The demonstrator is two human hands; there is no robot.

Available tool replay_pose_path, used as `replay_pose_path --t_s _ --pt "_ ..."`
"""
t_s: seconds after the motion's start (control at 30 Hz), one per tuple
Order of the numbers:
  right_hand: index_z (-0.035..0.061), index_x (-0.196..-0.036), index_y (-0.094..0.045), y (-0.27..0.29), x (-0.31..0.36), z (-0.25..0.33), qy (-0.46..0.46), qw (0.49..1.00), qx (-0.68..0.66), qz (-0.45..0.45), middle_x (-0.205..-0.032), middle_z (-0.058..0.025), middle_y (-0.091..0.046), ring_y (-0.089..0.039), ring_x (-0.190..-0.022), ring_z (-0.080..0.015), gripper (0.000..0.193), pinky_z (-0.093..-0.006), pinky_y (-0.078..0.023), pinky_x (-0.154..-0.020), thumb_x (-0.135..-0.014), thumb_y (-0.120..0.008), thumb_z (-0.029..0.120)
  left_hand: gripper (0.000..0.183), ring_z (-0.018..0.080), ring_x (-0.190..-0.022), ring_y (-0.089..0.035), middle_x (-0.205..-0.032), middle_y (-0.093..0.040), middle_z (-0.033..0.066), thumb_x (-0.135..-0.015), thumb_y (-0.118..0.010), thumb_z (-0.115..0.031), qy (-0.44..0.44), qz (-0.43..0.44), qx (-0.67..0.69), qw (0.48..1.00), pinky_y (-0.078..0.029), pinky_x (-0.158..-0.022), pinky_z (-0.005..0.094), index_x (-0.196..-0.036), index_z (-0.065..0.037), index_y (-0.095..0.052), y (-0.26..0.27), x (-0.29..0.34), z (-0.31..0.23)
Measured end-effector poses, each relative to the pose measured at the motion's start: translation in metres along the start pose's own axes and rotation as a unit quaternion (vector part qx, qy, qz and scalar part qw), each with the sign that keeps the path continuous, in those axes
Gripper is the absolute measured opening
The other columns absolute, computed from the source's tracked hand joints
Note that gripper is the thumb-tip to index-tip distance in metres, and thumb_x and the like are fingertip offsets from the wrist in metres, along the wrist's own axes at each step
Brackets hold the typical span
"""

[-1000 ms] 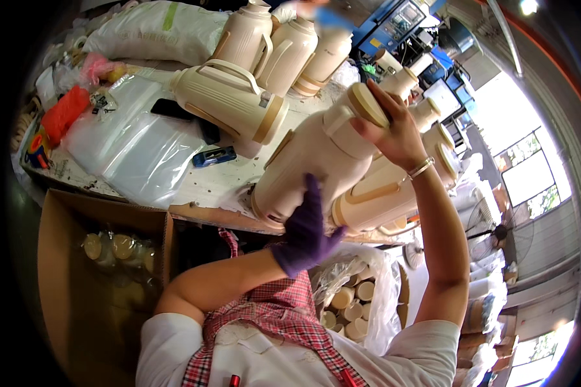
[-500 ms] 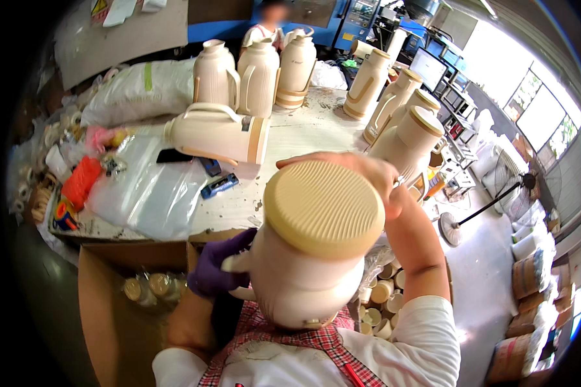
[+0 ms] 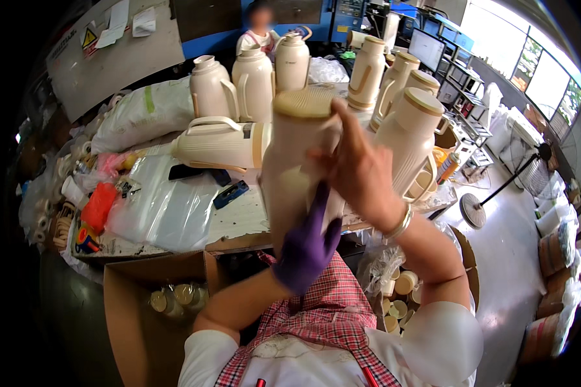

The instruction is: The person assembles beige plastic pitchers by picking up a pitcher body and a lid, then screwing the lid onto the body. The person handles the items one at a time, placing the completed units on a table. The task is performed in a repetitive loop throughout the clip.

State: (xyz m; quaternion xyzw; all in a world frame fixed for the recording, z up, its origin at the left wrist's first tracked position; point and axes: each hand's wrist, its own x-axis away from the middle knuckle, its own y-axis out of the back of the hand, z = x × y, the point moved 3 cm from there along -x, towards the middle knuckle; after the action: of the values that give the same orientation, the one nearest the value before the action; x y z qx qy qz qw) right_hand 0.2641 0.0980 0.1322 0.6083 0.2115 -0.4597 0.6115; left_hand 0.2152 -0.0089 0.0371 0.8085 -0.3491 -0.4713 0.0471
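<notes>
A cream thermos jug (image 3: 281, 151) with a ribbed tan lid (image 3: 305, 104) stands upright in front of me, over the table's near side, its body smeared by motion. My left hand (image 3: 306, 255), in a purple glove, holds the lower part of its body, forefinger pointing up. Bare and with a bracelet at the wrist, my right hand (image 3: 365, 174) grips the upper right side just below the lid; some of its fingers are blurred. Close by on the left, another jug (image 3: 216, 145) lies on its side. A lidded jug (image 3: 403, 138) stands to the right of my right hand.
Several jugs without lids (image 3: 252, 84) stand at the back. Left are clear plastic bags (image 3: 168, 216), a blue tool (image 3: 231, 194) and a stuffed white sack (image 3: 148, 113). Open cartons (image 3: 126, 309) flank me below the table edge. A person (image 3: 258, 29) is beyond the table; a fan (image 3: 478, 209) stands right.
The jug has gone from tilted toward me to upright and farther away. My left hand has left its handle for the body; my right hand has moved from the lid's far side to below it.
</notes>
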Motion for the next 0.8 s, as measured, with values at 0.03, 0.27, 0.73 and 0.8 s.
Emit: replay_pose_path --t_s 0.03,0.27,0.73,0.8 --pt "0.0028 -0.136 -0.035 -0.009 -0.013 -0.013 0.011 1.0 -0.002 -0.017 -0.081 -0.0157 -0.064 -0.063 -0.064 -0.032 0.081 -0.0377 -0.049 -0.055 -0.071 -0.078 0.026 0.063 0.043 -0.073 -0.062 -0.094 -0.062 0.0281 -0.087 -0.06 -0.013 0.034 -0.002 0.009 0.999 -0.051 -0.063 0.0448 -0.143 -0.003 -0.031 -0.016 -0.013 0.015" --pt "0.0148 -0.137 -0.039 -0.082 -0.042 -0.115 -0.031 0.999 0.024 -0.02 -0.083 -0.0153 -0.064 -0.064 -0.07 -0.0317 0.073 -0.0409 -0.049 -0.059 -0.074 -0.075 0.02 0.096 0.0349 -0.105 -0.055 -0.12 -0.048 0.0243 -0.077 -0.069 -0.014 -0.03 0.022 0.011 0.999 -0.045 -0.091 0.0404 -0.148 0.0 -0.005 -0.105 -0.053 0.128" --pt "0.0025 -0.134 -0.047 -0.219 0.045 -0.126 0.186 0.748 0.502 0.393 -0.15 -0.0189 -0.027 -0.023 -0.138 -0.0385 0.053 -0.0605 -0.006 -0.113 -0.09 -0.04 0.032 0.055 0.0372 -0.101 -0.055 -0.118 -0.051 0.0206 -0.076 -0.065 -0.013 0.075 0.142 -0.109 0.981 -0.046 -0.086 0.0435 -0.126 -0.003 -0.045 -0.086 0.076 0.281" --pt "-0.0028 -0.132 -0.048 -0.252 0.042 -0.163 0.126 0.726 0.571 0.362 -0.148 -0.0202 -0.03 -0.021 -0.139 -0.0379 0.051 -0.0607 -0.004 -0.113 -0.09 -0.04 0.025 0.047 0.0366 -0.099 -0.057 -0.115 -0.054 0.0205 -0.077 -0.063 -0.01 0.101 0.111 -0.069 0.986 -0.047 -0.085 0.0427 -0.122 -0.003 -0.05 -0.071 0.076 0.284"
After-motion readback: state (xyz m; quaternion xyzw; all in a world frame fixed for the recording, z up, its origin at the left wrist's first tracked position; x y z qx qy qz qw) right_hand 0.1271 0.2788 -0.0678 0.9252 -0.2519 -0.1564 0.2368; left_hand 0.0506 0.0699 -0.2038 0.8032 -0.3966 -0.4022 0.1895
